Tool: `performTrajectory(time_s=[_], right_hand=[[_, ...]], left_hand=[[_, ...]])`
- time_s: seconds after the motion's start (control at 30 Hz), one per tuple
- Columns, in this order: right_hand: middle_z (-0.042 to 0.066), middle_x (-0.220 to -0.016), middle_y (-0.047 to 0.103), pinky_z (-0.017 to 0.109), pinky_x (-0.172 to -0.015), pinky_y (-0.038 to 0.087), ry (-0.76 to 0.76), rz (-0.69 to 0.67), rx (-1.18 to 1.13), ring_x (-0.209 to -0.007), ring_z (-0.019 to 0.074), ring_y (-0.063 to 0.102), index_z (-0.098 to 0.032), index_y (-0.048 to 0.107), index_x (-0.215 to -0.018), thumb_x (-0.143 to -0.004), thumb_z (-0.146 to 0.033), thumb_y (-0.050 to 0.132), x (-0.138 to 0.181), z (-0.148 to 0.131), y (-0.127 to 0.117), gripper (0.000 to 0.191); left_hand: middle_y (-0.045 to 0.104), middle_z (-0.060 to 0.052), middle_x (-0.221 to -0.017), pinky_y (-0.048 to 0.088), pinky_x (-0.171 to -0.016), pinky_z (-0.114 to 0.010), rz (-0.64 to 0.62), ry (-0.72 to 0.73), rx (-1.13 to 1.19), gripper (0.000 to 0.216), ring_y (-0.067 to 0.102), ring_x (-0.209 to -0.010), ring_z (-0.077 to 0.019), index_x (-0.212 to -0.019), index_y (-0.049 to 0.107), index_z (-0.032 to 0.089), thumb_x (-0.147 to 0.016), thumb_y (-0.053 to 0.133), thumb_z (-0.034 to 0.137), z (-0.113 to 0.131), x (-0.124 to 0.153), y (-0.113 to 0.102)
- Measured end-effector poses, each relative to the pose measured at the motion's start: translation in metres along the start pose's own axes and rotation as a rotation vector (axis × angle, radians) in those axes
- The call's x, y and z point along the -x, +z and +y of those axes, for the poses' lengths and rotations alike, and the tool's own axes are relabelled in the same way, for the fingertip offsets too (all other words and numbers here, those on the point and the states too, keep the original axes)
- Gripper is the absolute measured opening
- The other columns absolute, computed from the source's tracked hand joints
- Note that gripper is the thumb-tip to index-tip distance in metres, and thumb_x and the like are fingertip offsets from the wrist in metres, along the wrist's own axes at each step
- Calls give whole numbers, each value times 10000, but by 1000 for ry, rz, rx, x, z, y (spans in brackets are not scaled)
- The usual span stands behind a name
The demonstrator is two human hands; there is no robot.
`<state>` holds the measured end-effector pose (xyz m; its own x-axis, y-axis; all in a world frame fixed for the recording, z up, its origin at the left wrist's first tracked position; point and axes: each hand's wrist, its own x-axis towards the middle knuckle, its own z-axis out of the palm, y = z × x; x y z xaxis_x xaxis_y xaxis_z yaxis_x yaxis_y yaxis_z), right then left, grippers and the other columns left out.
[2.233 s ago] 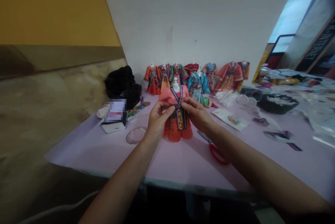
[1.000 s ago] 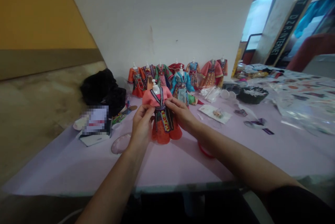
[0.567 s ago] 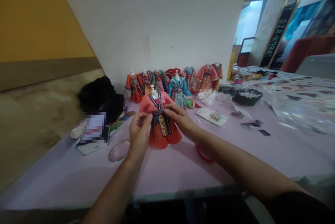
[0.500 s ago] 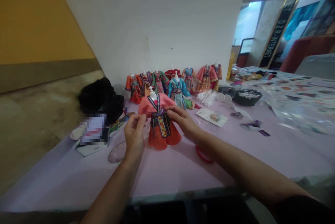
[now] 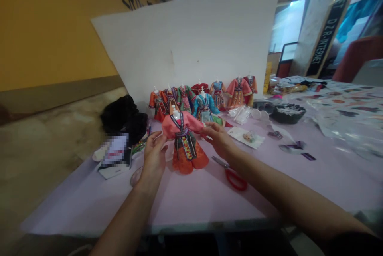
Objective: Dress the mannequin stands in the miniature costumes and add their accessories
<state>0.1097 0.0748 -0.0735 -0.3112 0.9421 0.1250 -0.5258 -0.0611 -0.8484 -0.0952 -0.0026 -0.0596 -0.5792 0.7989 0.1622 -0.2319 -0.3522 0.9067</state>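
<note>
A headless doll figure in a costume (image 5: 184, 144) stands upright between my hands on the table. The costume has a pink top with wide sleeves, a patterned trim at the neck, a dark front panel and an orange-red skirt. My left hand (image 5: 154, 152), fingers curled, holds the end of the sleeve on the left. On the other side, my right hand (image 5: 220, 139) pinches the opposite sleeve, which is stretched outward. Scissors with red handles (image 5: 236, 181) lie just below my right hand, blades toward the doll.
Several dressed headless dolls (image 5: 237, 90) stand in a row before a white board (image 5: 185, 36). A dark bowl (image 5: 289, 114), ribbon pieces (image 5: 295, 147) and a small packet (image 5: 247, 137) lie to the right. Black cloth (image 5: 122, 116) and a white box (image 5: 115, 170) are at left.
My right hand has moved from the doll's waist out to its sleeve, which now spreads to the right. The scissors show more fully. The whole view has shifted slightly.
</note>
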Motion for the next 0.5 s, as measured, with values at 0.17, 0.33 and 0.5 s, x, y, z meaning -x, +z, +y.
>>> performTrajectory(time_s=[0.17,0.33,0.5], right_hand=[[-30,-796,712,336,-787,431,43,-29,-125,-791,182,632,-251,635,-1030,-647,-234,827,-4,-3,-1,429],[-32,-743,695,348,-768,454,104,-45,-177,-716,177,623,-247,630,-1068,-633,-199,818,-4,-14,-2,476],[-22,-791,703,357,-732,472,146,-72,-228,-723,193,660,-250,610,-1071,-670,-192,764,-10,-23,-4,434]], left_hand=[[712,31,-889,414,-696,-243,-129,-156,68,448,648,-799,-124,-989,650,239,-605,879,221,11,-3,-5],[732,7,-873,483,-689,-244,-247,-245,212,425,667,-761,-122,-1075,676,212,-678,747,77,16,-10,-12],[749,-58,-903,539,-669,-270,-247,-253,353,315,686,-771,-154,-1010,678,147,-706,627,78,27,-18,-12]])
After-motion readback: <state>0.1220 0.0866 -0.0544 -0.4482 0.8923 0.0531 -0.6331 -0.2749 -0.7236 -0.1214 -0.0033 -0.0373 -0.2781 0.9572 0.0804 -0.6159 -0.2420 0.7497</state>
